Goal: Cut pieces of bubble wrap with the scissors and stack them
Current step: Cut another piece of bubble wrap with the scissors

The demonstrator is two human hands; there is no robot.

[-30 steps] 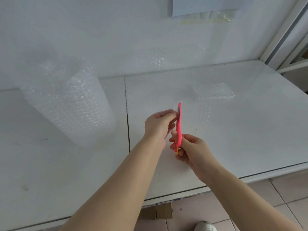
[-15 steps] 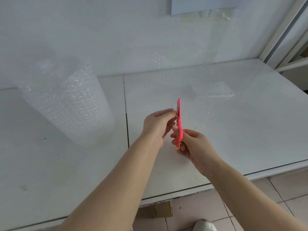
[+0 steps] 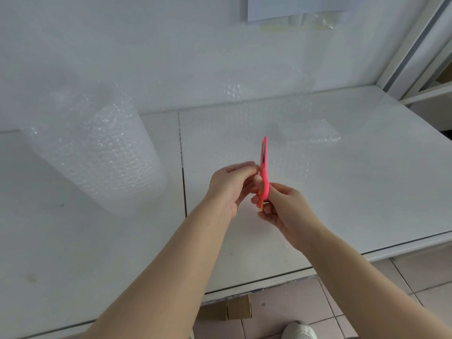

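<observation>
Pink scissors (image 3: 264, 167) point away from me over the white table (image 3: 367, 192); my right hand (image 3: 281, 206) grips their handles. A clear sheet of bubble wrap (image 3: 244, 133) stretches from the big roll (image 3: 97, 152) on the left across the table toward the scissors. My left hand (image 3: 230, 184) pinches the near edge of that sheet right beside the blades. A small stack of cut bubble wrap pieces (image 3: 320, 132) lies further back on the right.
A white wall (image 3: 171, 57) with a taped paper sheet (image 3: 293, 8) rises behind the table. Small cardboard boxes (image 3: 234, 309) sit on the tiled floor under the table's front edge. A metal frame post (image 3: 415, 45) stands at the right.
Both hands and the scissors have moved slightly away from me along the sheet. The roll and the cut pieces have not moved.
</observation>
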